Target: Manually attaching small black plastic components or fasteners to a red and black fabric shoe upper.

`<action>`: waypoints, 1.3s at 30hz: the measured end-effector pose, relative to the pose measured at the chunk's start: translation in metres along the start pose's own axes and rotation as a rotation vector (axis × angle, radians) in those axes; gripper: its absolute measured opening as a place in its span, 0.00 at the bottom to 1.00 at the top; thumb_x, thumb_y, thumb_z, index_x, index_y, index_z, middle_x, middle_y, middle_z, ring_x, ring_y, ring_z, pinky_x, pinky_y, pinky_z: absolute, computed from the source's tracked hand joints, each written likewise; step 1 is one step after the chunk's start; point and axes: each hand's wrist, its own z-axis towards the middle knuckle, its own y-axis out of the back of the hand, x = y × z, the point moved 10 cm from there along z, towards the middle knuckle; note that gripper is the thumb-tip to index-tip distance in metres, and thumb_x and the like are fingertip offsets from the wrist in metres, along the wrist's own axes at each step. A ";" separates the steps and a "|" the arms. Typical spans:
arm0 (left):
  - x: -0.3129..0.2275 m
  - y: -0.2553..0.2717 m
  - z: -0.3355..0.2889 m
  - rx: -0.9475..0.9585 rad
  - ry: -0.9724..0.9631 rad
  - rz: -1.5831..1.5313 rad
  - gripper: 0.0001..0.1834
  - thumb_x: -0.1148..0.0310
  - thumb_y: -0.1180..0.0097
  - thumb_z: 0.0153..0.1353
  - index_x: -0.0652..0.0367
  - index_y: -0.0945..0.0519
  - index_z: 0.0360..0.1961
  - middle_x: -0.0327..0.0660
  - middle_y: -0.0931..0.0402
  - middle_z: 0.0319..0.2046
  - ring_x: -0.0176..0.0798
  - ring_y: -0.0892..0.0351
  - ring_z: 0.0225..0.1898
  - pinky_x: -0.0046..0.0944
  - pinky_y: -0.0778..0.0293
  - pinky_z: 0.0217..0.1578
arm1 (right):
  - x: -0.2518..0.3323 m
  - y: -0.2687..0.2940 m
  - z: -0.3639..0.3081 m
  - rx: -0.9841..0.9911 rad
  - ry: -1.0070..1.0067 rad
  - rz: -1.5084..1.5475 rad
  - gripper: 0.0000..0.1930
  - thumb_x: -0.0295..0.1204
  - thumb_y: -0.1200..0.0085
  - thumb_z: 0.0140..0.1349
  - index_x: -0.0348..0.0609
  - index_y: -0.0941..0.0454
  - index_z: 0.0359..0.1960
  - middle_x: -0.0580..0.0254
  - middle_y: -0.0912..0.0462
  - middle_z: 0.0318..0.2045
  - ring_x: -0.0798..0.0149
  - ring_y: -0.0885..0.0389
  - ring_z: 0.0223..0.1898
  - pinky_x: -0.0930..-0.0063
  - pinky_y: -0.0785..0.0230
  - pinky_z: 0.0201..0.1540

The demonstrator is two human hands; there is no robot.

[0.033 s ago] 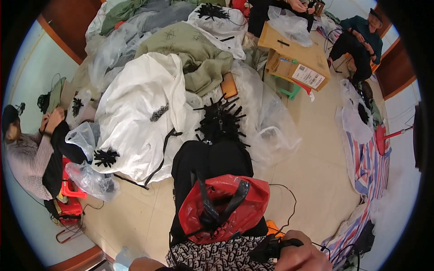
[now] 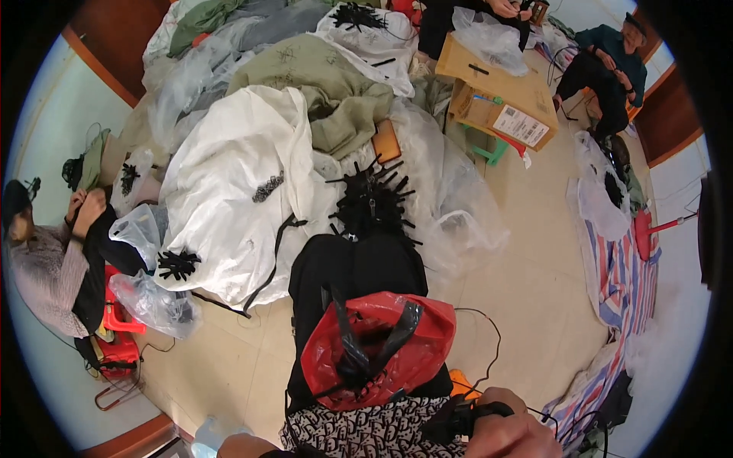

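At the lower edge, right of centre, a black thing (image 2: 450, 424) sits against the right hand (image 2: 508, 431); the hand looks curled, yet whether it is clamped on the thing or merely lies beside it I cannot tell from here; of the left hand (image 2: 243, 447) only a bare patch shows at the bottom, left of centre, so its grip I cannot tell either, nor whether that patch is really hand or wrist. Just above, in the lower middle, the red bag (image 2: 435, 328) lies on the lap (image 2: 359, 267), its dark handles (image 2: 347, 328) flopped over the mouth; the lap likely serves to keep it within easy reach; patterned cloth (image 2: 343, 427) spreads below, perhaps an apron. Past the lap, at the centre, black strips (image 2: 370, 202) lie in a spiky pile; the white sheet (image 2: 221, 168) to their left probably keeps pieces off the floor (image 2: 534, 290), for a smaller black bunch (image 2: 179, 265) rests near its lower edge; green cloth (image 2: 305, 76) is heaped behind. In the upper right a plastic bag (image 2: 489, 46) rests on a carton (image 2: 534, 99), which seems propped on a green stool (image 2: 495, 153) to suit a sitter's height; one person (image 2: 431, 34) sits beside it at the top edge, another (image 2: 603, 69) at far upper right, a third (image 2: 50, 267) at the left edge, hands (image 2: 92, 202) raised close together, presumably for a closer look.
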 end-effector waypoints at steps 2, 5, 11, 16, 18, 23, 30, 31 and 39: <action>0.001 0.001 -0.006 0.042 0.080 0.012 0.16 0.68 0.54 0.59 0.77 0.28 0.36 0.56 0.25 0.30 0.53 0.23 0.29 0.42 0.24 0.30 | -0.003 -0.002 -0.003 0.010 0.022 0.013 0.07 0.24 0.45 0.39 0.45 0.20 0.24 0.66 0.27 0.23 0.68 0.32 0.26 0.77 0.38 0.25; 0.017 -0.008 -0.013 0.070 0.182 -0.126 0.16 0.68 0.56 0.60 0.76 0.30 0.39 0.57 0.26 0.33 0.55 0.24 0.32 0.44 0.25 0.33 | -0.005 -0.001 -0.005 0.042 0.053 0.053 0.08 0.23 0.46 0.38 0.45 0.20 0.24 0.66 0.28 0.23 0.68 0.33 0.26 0.76 0.38 0.26; 0.037 -0.013 -0.028 0.060 0.341 -0.345 0.18 0.66 0.60 0.62 0.73 0.34 0.44 0.58 0.29 0.37 0.57 0.26 0.37 0.47 0.28 0.37 | -0.011 0.002 -0.016 -0.019 0.075 0.019 0.09 0.23 0.46 0.39 0.45 0.20 0.25 0.67 0.29 0.22 0.67 0.33 0.25 0.75 0.40 0.25; 0.063 -0.024 -0.050 0.160 0.534 -0.497 0.19 0.64 0.63 0.63 0.70 0.34 0.46 0.58 0.30 0.39 0.55 0.26 0.36 0.47 0.28 0.35 | -0.044 0.004 -0.033 -0.099 -0.038 0.121 0.10 0.24 0.45 0.40 0.45 0.20 0.28 0.67 0.29 0.22 0.68 0.32 0.24 0.75 0.40 0.24; 0.073 -0.019 -0.042 0.149 0.517 -0.462 0.15 0.64 0.57 0.61 0.66 0.29 0.41 0.52 0.26 0.32 0.49 0.24 0.31 0.43 0.28 0.29 | -0.052 0.009 -0.036 -0.107 -0.046 0.122 0.10 0.25 0.45 0.40 0.46 0.20 0.28 0.67 0.29 0.22 0.68 0.32 0.24 0.75 0.40 0.23; 0.065 0.029 -0.008 -0.278 0.212 0.544 0.10 0.66 0.46 0.50 0.62 0.24 0.30 0.41 0.27 0.19 0.39 0.27 0.22 0.34 0.30 0.22 | -0.071 0.015 -0.046 -0.109 -0.004 -0.013 0.11 0.25 0.45 0.39 0.47 0.20 0.29 0.68 0.29 0.21 0.70 0.31 0.23 0.75 0.41 0.22; 0.074 0.036 -0.002 -0.299 -0.078 0.738 0.08 0.67 0.48 0.51 0.61 0.26 0.26 0.40 0.29 0.16 0.37 0.31 0.17 0.33 0.32 0.18 | -0.097 0.021 -0.050 -0.103 -0.052 0.029 0.12 0.24 0.45 0.36 0.46 0.20 0.28 0.69 0.29 0.18 0.71 0.32 0.21 0.76 0.43 0.20; 0.079 0.033 -0.001 -0.300 -0.069 0.733 0.08 0.67 0.48 0.51 0.61 0.26 0.26 0.40 0.29 0.16 0.37 0.31 0.17 0.33 0.32 0.18 | -0.100 0.020 -0.051 -0.117 -0.068 0.006 0.12 0.23 0.45 0.36 0.45 0.20 0.28 0.69 0.30 0.18 0.71 0.33 0.20 0.77 0.43 0.20; 0.079 0.041 -0.013 -0.365 -0.120 0.562 0.06 0.71 0.55 0.54 0.63 0.30 0.25 0.42 0.32 0.13 0.36 0.36 0.12 0.32 0.37 0.12 | -0.094 0.001 -0.052 -0.124 0.093 0.021 0.08 0.23 0.46 0.35 0.42 0.23 0.22 0.75 0.35 0.11 0.77 0.38 0.15 0.84 0.52 0.16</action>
